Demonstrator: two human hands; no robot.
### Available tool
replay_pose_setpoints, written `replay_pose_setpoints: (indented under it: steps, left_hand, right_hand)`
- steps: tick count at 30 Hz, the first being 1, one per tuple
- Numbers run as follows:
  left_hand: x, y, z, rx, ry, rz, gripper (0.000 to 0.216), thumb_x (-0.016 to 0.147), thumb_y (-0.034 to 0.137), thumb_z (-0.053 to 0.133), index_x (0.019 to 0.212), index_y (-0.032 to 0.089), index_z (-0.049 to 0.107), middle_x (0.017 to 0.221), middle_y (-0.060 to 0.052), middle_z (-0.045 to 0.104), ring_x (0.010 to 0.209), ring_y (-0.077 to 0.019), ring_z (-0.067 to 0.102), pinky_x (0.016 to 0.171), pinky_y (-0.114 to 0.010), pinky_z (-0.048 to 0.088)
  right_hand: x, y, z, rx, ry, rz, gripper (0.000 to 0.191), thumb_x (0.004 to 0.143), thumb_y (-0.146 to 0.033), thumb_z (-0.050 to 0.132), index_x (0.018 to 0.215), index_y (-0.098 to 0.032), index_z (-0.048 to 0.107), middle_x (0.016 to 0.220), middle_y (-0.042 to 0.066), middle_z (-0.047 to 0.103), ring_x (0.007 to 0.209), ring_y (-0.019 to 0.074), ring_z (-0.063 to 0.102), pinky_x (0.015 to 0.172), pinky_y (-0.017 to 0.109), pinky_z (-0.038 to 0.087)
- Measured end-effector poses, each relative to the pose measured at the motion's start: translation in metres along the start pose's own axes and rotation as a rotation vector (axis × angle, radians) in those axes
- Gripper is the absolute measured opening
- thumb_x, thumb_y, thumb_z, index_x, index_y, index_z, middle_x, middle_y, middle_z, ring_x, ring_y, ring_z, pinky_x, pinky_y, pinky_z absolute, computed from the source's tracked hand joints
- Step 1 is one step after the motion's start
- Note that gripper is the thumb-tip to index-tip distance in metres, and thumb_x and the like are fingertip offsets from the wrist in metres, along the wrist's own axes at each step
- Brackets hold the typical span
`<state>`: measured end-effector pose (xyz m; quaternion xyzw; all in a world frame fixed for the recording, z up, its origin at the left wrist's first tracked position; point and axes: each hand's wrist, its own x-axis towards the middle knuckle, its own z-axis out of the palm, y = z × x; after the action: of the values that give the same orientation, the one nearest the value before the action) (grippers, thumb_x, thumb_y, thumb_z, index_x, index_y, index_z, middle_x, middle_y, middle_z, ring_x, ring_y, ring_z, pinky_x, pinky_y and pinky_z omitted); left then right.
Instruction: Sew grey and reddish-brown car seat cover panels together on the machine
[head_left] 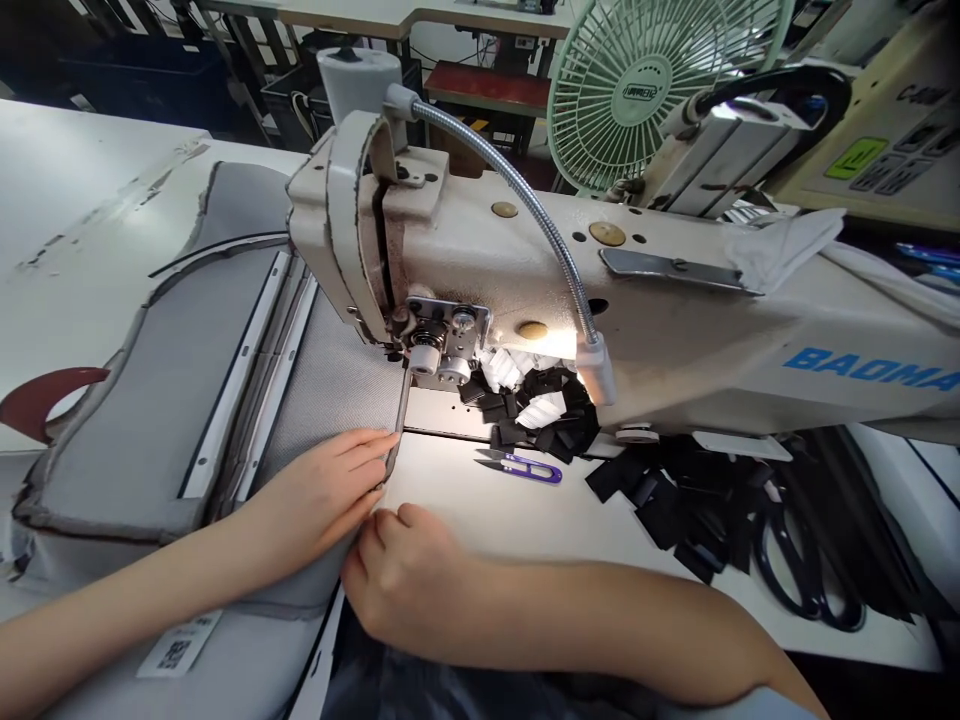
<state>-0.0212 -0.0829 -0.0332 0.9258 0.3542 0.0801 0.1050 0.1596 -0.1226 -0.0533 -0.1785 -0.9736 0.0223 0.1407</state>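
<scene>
My left hand (326, 490) lies flat on a grey mesh fabric cover (337, 385), its fingers stretched along the dark bound edge. Just nearer to me, my right hand (409, 575) is closed, with thumb and fingers pinching that same edge. The cover runs under the head of a sewing machine (465, 240); its needle and presser foot are mostly hidden. Padded grey panels with white strips (236, 380) belong to the piece on the left. A purple thread snipper (525, 466) lies on the table to the right of my hands.
Black and white fabric tabs (551, 400) are heaped beside the machine bed, and more black tabs (675, 510) lie right. Large dark-handled scissors (795, 560) rest there too. A lamp (595, 370) hangs by the machine arm. A green fan (637, 90) stands behind.
</scene>
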Motion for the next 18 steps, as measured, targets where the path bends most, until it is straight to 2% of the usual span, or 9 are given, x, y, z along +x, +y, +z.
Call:
replay_pose_setpoints:
  steps: [3, 7, 9, 11, 13, 18]
  left_hand:
    - [0.006, -0.007, 0.002, 0.046, 0.011, 0.005, 0.030, 0.097, 0.013, 0.039, 0.083, 0.015, 0.066, 0.125, -0.012, 0.069, 0.127, -0.0237, 0.056, 0.109, -0.038, 0.046]
    - [0.007, -0.012, 0.003, 0.106, -0.003, -0.039, 0.021, 0.093, 0.015, 0.045, 0.092, 0.015, 0.067, 0.133, -0.012, 0.064, 0.127, -0.0271, 0.055, 0.102, -0.043, 0.048]
    - [0.008, -0.013, 0.001, 0.100, -0.001, -0.057, 0.023, 0.093, 0.013, 0.045, 0.097, 0.016, 0.067, 0.126, -0.010, 0.068, 0.119, -0.0255, 0.059, 0.095, -0.041, 0.049]
    - [0.010, -0.014, -0.001, 0.069, 0.014, -0.083, 0.025, 0.094, 0.011, 0.044, 0.097, 0.017, 0.068, 0.111, -0.007, 0.073, 0.106, -0.0227, 0.063, 0.087, -0.038, 0.050]
    - [0.014, -0.017, -0.001, 0.043, 0.030, -0.113, 0.024, 0.095, 0.012, 0.044, 0.093, 0.018, 0.068, 0.099, -0.005, 0.073, 0.096, -0.0212, 0.064, 0.082, -0.036, 0.048]
    - [0.027, -0.030, 0.001, 0.092, 0.058, -0.103, 0.024, 0.095, 0.014, 0.046, 0.090, 0.019, 0.069, 0.091, -0.005, 0.073, 0.093, -0.0209, 0.062, 0.080, -0.035, 0.044]
  right_hand:
    - [0.004, 0.008, 0.004, -0.015, -0.015, 0.010, 0.016, 0.087, -0.009, 0.050, 0.081, -0.011, 0.064, 0.069, 0.012, 0.066, 0.062, 0.0203, 0.056, 0.052, 0.032, 0.031]
    - [0.002, 0.008, -0.001, -0.042, -0.033, 0.035, 0.018, 0.087, -0.006, 0.048, 0.084, -0.008, 0.066, 0.077, 0.017, 0.070, 0.065, 0.0224, 0.058, 0.053, 0.033, 0.033]
    - [-0.001, 0.003, -0.006, -0.038, -0.051, 0.018, 0.018, 0.085, -0.005, 0.049, 0.086, -0.006, 0.067, 0.085, 0.021, 0.071, 0.069, 0.0238, 0.060, 0.054, 0.033, 0.035]
    - [-0.004, 0.000, -0.011, -0.005, -0.079, -0.001, 0.016, 0.083, -0.006, 0.051, 0.087, -0.006, 0.066, 0.092, 0.024, 0.071, 0.073, 0.0243, 0.062, 0.055, 0.033, 0.037]
    - [-0.004, 0.000, -0.011, 0.034, -0.100, 0.004, 0.014, 0.084, -0.006, 0.052, 0.085, -0.007, 0.066, 0.093, 0.023, 0.072, 0.073, 0.0236, 0.062, 0.055, 0.033, 0.038]
    - [0.002, 0.013, -0.003, 0.062, -0.125, 0.053, 0.013, 0.087, -0.007, 0.052, 0.086, -0.008, 0.065, 0.088, 0.017, 0.071, 0.075, 0.0225, 0.063, 0.053, 0.031, 0.039]
